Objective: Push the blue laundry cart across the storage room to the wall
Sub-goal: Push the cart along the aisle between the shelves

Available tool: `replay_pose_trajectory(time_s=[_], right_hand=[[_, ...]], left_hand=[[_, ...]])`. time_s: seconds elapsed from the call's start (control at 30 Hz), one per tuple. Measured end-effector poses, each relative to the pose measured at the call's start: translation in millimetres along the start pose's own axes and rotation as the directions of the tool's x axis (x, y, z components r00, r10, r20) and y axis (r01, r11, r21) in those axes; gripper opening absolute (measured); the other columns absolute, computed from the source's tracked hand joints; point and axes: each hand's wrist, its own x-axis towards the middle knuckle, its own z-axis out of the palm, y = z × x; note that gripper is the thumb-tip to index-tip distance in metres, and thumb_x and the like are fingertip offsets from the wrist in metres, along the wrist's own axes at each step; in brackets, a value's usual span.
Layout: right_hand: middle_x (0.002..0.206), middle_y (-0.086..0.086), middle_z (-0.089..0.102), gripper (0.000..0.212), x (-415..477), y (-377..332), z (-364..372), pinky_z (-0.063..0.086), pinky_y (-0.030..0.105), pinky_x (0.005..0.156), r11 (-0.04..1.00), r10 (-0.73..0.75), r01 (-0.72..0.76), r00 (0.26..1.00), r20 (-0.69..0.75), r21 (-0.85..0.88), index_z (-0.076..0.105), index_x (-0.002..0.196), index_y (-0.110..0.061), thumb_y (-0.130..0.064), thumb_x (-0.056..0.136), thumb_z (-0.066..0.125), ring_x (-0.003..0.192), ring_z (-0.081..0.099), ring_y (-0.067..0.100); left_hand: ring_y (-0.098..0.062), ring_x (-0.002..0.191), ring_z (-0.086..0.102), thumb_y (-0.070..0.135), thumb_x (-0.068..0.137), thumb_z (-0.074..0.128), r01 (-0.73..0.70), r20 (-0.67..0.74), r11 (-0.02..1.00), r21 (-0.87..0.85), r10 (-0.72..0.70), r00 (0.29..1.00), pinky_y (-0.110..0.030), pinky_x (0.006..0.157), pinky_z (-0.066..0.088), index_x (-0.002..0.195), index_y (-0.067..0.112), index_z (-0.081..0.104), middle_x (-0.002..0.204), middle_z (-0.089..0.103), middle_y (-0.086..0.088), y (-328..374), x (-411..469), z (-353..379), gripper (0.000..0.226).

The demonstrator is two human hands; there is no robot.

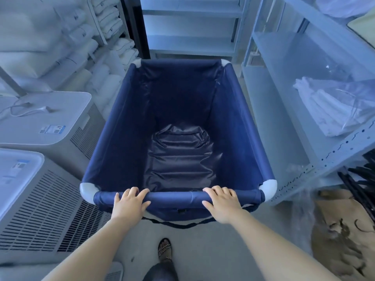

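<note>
The blue laundry cart (105, 151) fills the middle of the view, a deep fabric bin with white plastic corners and nothing inside. Its near rim bar runs across in front of me. My left hand (129, 203) grips the left part of that bar, fingers curled over the top. My right hand (221, 203) grips the right part the same way. Both forearms stretch out from the bottom of the frame. One sandalled foot (164, 249) steps on the floor under the cart's near end.
Two white vented appliances (46, 201) stand close on the left, below shelves of folded white linen (40, 37). A metal shelf unit (304, 98) with bagged cloth lines the right side. Another shelf (190, 27) faces the cart's far end. Cardboard and black hangers (345, 209) lie at the lower right.
</note>
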Motion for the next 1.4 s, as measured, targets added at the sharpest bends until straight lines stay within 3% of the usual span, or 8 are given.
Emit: replay_pose_trajectory(time_s=[0.2, 0.47, 0.63, 0.87, 1.07, 1.4], right_hand=[[0.136, -0.003, 0.036, 0.049, -53.0, 3.9, 25.6, 0.018, 0.039, 0.108, 0.998, -0.051, 0.051, 0.999, 0.002, -0.038, 0.023, 0.141, -0.031, -0.051, 0.096, 0.026, 0.12, 0.036, 0.025], [0.132, -0.005, 0.041, 0.053, -119.6, 9.5, 52.6, 0.019, 0.038, 0.108, 0.996, -0.073, 0.07, 0.996, -0.048, -0.055, 0.029, 0.138, -0.03, -0.058, 0.092, 0.029, 0.119, 0.037, 0.023], [0.133, -0.008, 0.041, 0.062, -153.4, -3.8, 72.8, 0.009, 0.048, 0.114, 0.998, -0.026, 0.023, 0.998, -0.048, -0.064, 0.036, 0.131, -0.027, -0.069, 0.086, 0.031, 0.126, 0.033, 0.019], [0.122, -0.007, 0.052, 0.057, -195.1, -16.8, 84.6, 0.019, 0.042, 0.108, 0.989, 0.036, -0.055, 0.99, -0.139, -0.137, 0.044, 0.122, -0.026, -0.068, 0.087, 0.031, 0.118, 0.042, 0.018], [0.12, -0.007, 0.054, 0.054, -241.2, -28.7, 101.1, 0.025, 0.041, 0.105, 0.965, 0.093, -0.123, 0.986, -0.137, -0.233, 0.044, 0.124, -0.025, -0.065, 0.089, 0.032, 0.117, 0.045, 0.017], [0.12, -0.005, 0.052, 0.054, -341.8, -59.3, 156.8, 0.027, 0.043, 0.105, 0.934, 0.218, -0.248, 0.966, -0.14, -0.258, 0.041, 0.125, -0.024, -0.064, 0.09, 0.031, 0.118, 0.045, 0.017]], left_hand=[[-0.019, 0.129, 0.034, 0.047, 0.098, 0.032, 0.044, -0.013, 0.999, -0.021, -0.044, 0.999, -0.051, 0.114, 0.023, 0.143, 0.034, 0.027, 0.136, 0.041, 0.003, 12.0, -66.6, 29.9, 0.047], [-0.017, 0.129, 0.032, 0.054, 0.095, 0.03, 0.044, 0.035, 0.997, -0.067, -0.042, 0.999, -0.047, 0.115, 0.012, 0.139, 0.04, 0.026, 0.136, 0.038, 0.009, 19.3, -137.7, 71.5, 0.046], [-0.02, 0.118, 0.043, 0.049, 0.094, 0.041, -0.036, -0.042, 0.988, -0.15, 0.03, 0.999, -0.047, 0.108, 0.02, 0.135, 0.036, 0.04, 0.126, 0.049, 0.008, 21.9, -177.5, 93.1, 0.043], [-0.014, 0.122, 0.038, 0.042, 0.099, 0.032, -0.149, 0.002, 0.982, -0.12, 0.15, 0.989, -0.036, 0.105, 0.023, 0.139, 0.041, 0.025, 0.131, 0.042, 0.012, 19.5, -219.6, 94.1, 0.041], [-0.017, 0.129, 0.037, 0.031, 0.1, 0.033, -0.223, 0.091, 0.947, -0.233, 0.249, 0.964, -0.035, 0.108, 0.025, 0.141, 0.036, 0.027, 0.14, 0.042, 0.01, -24.9, -267.9, 93.8, 0.041], [-0.019, 0.125, 0.036, 0.035, 0.1, 0.029, -0.349, 0.058, 0.933, -0.086, 0.354, 0.933, -0.038, 0.103, 0.026, 0.141, 0.04, 0.02, 0.136, 0.041, 0.008, -46.8, -341.5, 139.0, 0.043]])
